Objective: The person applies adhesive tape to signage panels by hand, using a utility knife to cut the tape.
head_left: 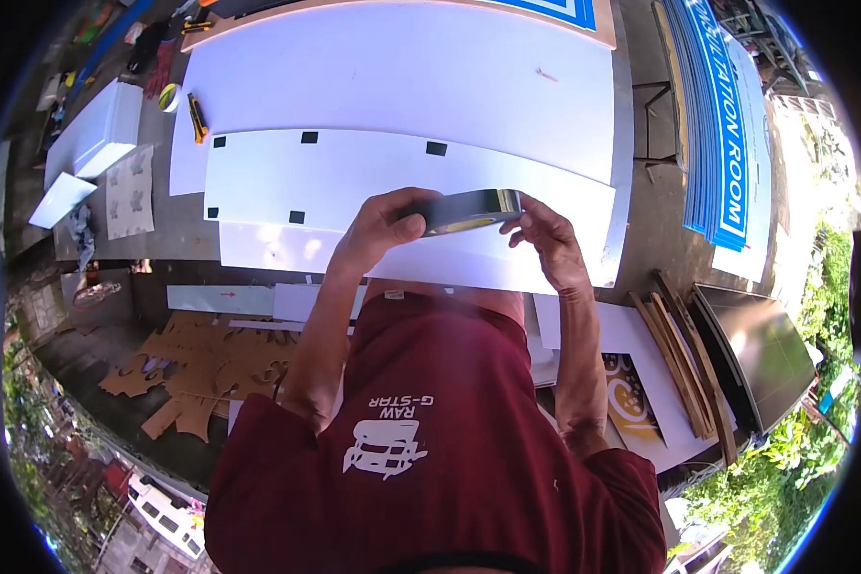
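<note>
A roll of dark green tape (pixel 471 211) is held up between my two hands, above the front part of the white panel. My left hand (pixel 385 228) wraps around the roll's left side, thumb in front. At its right end, the fingers of my right hand (pixel 545 234) pinch the roll's edge. Below lies a long white panel (pixel 364 172) with several small dark squares stuck on it, among them one (pixel 436 148) near its upper edge and one (pixel 297 217) near its lower edge.
A yellow cutter (pixel 197 119) and a small tape roll (pixel 169 98) lie at the large white sheet's left edge. Blue-edged signs (pixel 727 143) are stacked at the right. Wooden strips (pixel 679 364) lie at the lower right, brown cut-out pieces (pixel 201 359) at the lower left.
</note>
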`<action>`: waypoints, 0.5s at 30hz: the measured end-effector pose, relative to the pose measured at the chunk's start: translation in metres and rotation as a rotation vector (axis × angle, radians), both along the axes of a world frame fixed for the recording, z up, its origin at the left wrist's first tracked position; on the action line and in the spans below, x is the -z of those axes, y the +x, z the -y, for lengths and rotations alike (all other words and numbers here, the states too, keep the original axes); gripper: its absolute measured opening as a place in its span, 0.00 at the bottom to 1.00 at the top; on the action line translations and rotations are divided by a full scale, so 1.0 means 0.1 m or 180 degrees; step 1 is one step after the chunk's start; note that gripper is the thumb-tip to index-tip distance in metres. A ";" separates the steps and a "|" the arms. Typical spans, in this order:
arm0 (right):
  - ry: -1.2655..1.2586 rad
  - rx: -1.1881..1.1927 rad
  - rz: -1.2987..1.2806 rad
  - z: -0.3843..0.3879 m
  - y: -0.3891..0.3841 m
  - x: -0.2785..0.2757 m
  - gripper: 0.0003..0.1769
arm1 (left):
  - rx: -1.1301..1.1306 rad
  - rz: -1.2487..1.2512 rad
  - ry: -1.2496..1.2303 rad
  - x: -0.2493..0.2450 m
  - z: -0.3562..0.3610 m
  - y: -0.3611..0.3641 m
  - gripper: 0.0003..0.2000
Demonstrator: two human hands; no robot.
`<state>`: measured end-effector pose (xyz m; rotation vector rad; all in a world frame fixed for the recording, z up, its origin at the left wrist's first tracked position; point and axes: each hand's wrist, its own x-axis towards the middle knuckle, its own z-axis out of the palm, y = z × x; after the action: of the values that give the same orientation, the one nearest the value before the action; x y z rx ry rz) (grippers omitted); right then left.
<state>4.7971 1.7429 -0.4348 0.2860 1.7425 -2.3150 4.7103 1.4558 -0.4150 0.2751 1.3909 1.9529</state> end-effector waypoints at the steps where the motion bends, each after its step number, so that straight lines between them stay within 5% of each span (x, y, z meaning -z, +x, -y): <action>1: 0.0748 0.0166 -0.0167 0.11 -0.03 -0.20 0.19 | 0.0071 -0.0574 -0.0396 -0.09 0.04 -0.01 0.29; 4: 0.1292 0.0694 -0.0319 0.37 -0.02 -0.50 0.25 | 0.0096 -0.2021 -0.1257 -0.27 0.08 0.00 0.26; 7: 0.1839 0.0730 -0.0490 0.57 0.02 -0.57 0.19 | -0.0135 -0.2258 -0.1228 -0.22 0.07 0.09 0.26; 9: 0.2157 0.0642 -0.0657 0.62 0.06 -0.58 0.18 | -0.0238 -0.1837 -0.0997 -0.19 0.05 0.16 0.26; 15: 0.1310 0.0763 -0.0622 0.58 0.08 -0.76 0.19 | -0.0384 -0.0944 -0.0313 -0.12 -0.07 0.38 0.30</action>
<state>4.8049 1.6851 -0.3589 0.3653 2.4021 -2.1759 4.7482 1.4630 -0.4026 0.4587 1.7236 1.9926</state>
